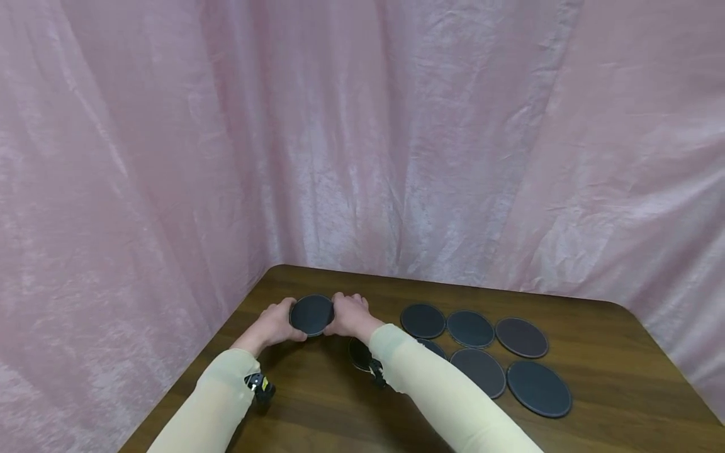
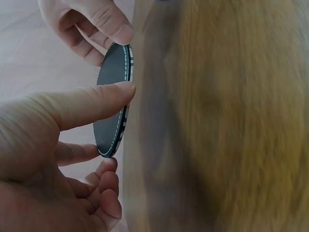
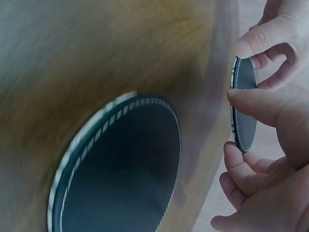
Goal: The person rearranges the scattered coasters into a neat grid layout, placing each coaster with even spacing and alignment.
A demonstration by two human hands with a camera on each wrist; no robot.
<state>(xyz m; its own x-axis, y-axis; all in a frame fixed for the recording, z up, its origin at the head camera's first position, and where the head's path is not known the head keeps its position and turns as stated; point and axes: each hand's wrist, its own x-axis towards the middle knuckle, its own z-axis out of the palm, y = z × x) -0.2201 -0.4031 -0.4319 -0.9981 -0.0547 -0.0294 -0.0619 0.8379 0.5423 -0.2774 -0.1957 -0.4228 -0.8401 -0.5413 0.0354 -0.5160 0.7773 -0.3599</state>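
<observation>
A round dark coaster [image 1: 311, 314] with pale stitching round its rim is held up between both hands, above the left part of the wooden table. My left hand [image 1: 274, 324] grips its left edge, the thumb lying across the face in the left wrist view. On the opposite edge my right hand [image 1: 350, 316] pinches it between thumb and fingers. Seen from the right wrist, the coaster [image 3: 246, 116] stands tilted nearly edge-on. Another dark coaster [image 3: 120, 169] lies flat on the table near the right hand, partly hidden by the right forearm in the head view.
To the right, several similar coasters lie flat in two rough rows, among them a back-row one [image 1: 470, 328] and a front-row one [image 1: 539, 387]. The wooden table [image 1: 612, 358] has rounded far corners. Pink curtains [image 1: 362, 138] hang behind it and along its left side.
</observation>
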